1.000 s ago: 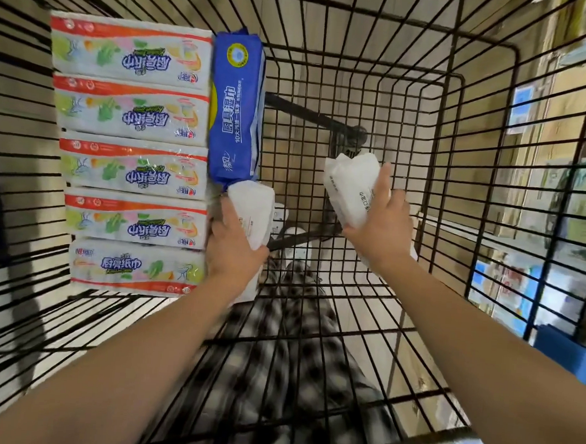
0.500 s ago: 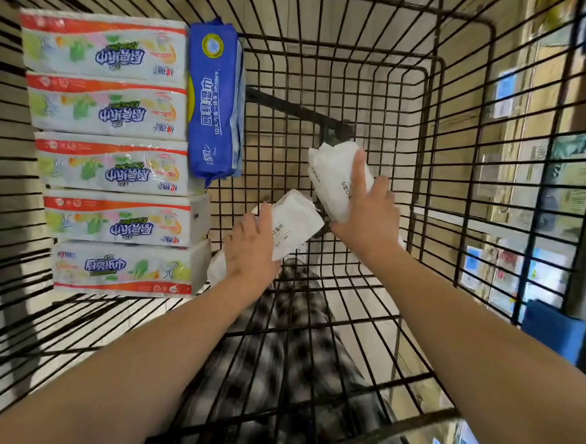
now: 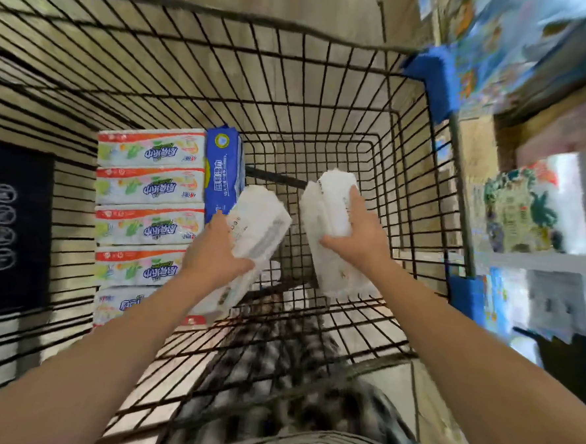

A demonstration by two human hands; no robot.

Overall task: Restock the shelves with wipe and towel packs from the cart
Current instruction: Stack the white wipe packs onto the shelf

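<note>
Head view. While both arms reach down into the wire cart (image 3: pixel 328 69), each hand is clamped on its own white pack.

- The left hand (image 3: pixel 214 254) grips the left white pack (image 3: pixel 260 226) from its left edge, thumb wrapped over the near end. The pack is tilted, with its far end up and to the right.
- The right hand (image 3: pixel 356 236) grips the right white pack (image 3: pixel 330 203), with fingers laid along its right face and thumb across the front. The pack stands nearly upright.
- The two packs are held side by side, near each other but apart, and both are off the cart floor.
- The towel packs (image 3: pixel 149 185), five in a stack with orange bands and green print, lie against the cart wall to the left of the left hand. The left forearm partly covers the nearest one.
- The blue pack (image 3: pixel 222 169) stands on end just beyond the left hand's fingertips, touching the right side of the stack.
- The shelf (image 3: pixel 539 261) is to the right of the right hand, outside the cart. The goods on it are blurred, so their labels cannot be read.
- A black panel (image 3: pixel 10 225) with white round symbols is on the far left, outside the wire.
- Checked trousers (image 3: pixel 276 358) show through the cart floor below the hands.
</note>
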